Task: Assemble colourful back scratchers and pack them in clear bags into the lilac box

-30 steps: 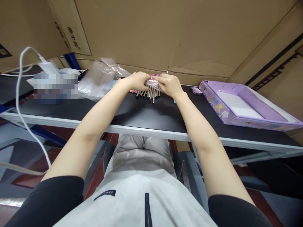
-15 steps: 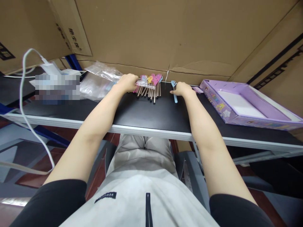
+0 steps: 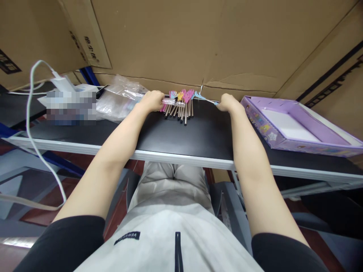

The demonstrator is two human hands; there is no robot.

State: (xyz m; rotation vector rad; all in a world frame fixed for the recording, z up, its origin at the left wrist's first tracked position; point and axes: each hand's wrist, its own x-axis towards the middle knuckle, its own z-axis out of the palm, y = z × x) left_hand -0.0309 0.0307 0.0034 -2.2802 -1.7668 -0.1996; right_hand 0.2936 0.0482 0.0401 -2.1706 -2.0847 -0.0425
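Note:
My right hand (image 3: 227, 102) is closed on the handle end of a blue back scratcher (image 3: 200, 96). Its claw-shaped head points left, with a thin rod showing between head and handle. My left hand (image 3: 153, 101) is closed on a narrow clear plastic bag (image 3: 170, 101), which sticks out to the right over a pile of back scratchers (image 3: 185, 109). Those in the pile have pink, yellow and blue claw heads at the back, and metallic rods pointing toward me. How the fingers of either hand are placed is partly hidden.
Left of my left hand lies a heap of clear plastic bags (image 3: 121, 100). A purple open display box (image 3: 283, 139) stands on the right of the black table (image 3: 181, 141). Cardboard (image 3: 176, 45) rises behind. A white cable (image 3: 30, 102) hangs at left.
The blue back scratcher has turned from upright to nearly sideways, its head now beside the pile and its thin rod showing. My right hand has shifted slightly right. My left hand stays put.

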